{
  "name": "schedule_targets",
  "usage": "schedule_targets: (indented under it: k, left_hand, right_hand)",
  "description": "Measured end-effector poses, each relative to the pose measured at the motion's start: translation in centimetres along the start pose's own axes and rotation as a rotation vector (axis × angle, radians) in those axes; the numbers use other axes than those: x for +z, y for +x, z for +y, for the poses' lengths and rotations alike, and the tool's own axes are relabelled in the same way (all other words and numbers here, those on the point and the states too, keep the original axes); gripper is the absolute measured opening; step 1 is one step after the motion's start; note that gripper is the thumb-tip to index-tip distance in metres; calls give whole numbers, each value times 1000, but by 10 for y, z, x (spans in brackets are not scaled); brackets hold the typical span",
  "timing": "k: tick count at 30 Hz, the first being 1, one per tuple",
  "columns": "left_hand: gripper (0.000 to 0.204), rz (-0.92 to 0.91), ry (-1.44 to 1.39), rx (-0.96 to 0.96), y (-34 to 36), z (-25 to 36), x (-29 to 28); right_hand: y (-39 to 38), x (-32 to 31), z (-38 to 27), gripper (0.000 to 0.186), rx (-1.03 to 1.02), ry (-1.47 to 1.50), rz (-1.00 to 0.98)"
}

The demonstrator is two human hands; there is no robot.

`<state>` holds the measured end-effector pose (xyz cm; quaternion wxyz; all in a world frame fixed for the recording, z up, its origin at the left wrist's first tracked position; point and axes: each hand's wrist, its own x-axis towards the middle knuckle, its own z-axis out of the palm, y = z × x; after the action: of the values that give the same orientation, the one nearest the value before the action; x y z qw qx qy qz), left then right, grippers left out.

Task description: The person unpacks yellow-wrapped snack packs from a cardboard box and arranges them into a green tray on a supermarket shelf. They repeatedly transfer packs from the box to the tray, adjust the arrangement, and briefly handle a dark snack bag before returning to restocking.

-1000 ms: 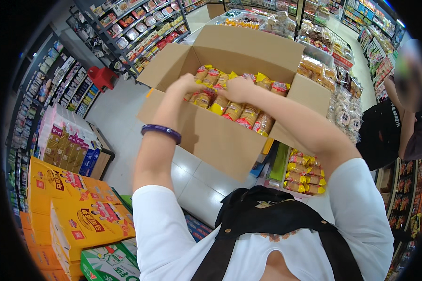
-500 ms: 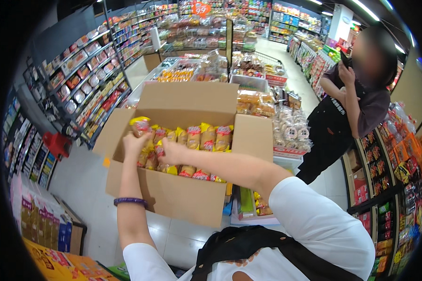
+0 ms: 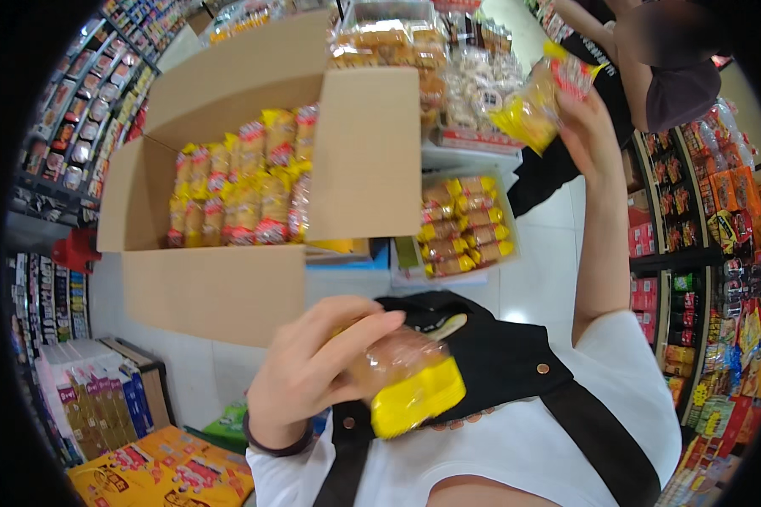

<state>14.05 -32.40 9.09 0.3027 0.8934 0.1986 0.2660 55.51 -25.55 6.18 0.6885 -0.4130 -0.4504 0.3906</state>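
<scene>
My left hand is closed round a packaged bread roll in a clear and yellow wrapper, held close to my chest. Raised at the right, my right hand grips another packaged bread roll with yellow ends and a red patch. An open cardboard box at the left has its flaps spread and holds rows of the same wrapped rolls. Between the box and my right arm stands a pale bin with more wrapped rolls stacked in two columns.
Packs of wrapped pastries lie on the display behind the bin. A person in a dark apron stands at the far right. Snack shelves line the right side, and a yellow carton sits at the lower left.
Both hands have come away from the box, each with a wrapped roll. The left moved down to my chest, the right up and rightward. The view has shifted right and downward.
</scene>
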Motion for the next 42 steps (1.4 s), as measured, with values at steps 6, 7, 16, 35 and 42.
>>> schedule_targets:
  k: [6, 7, 16, 35, 42]
  left_hand:
    - [71, -120, -166, -499, 48, -68, 119]
    - [71, -144, -182, -515, 46, -94, 143]
    - [56, -207, 212, -338, 55, -232, 325]
    - [56, -144, 724, -298, 69, -286, 338]
    - [57, 64, 655, -451, 58, -290, 372]
  right_hand:
    - [-109, -138, 203, 57, 432, -854, -231]
    - [-117, -129, 225, 56, 441, -791, -278]
    - [-72, -55, 346, 46, 12, -1052, -804]
    - [-70, -62, 359, 54, -94, -1404, -842]
    - [-48, -56, 348, 53, 235, -1143, -951]
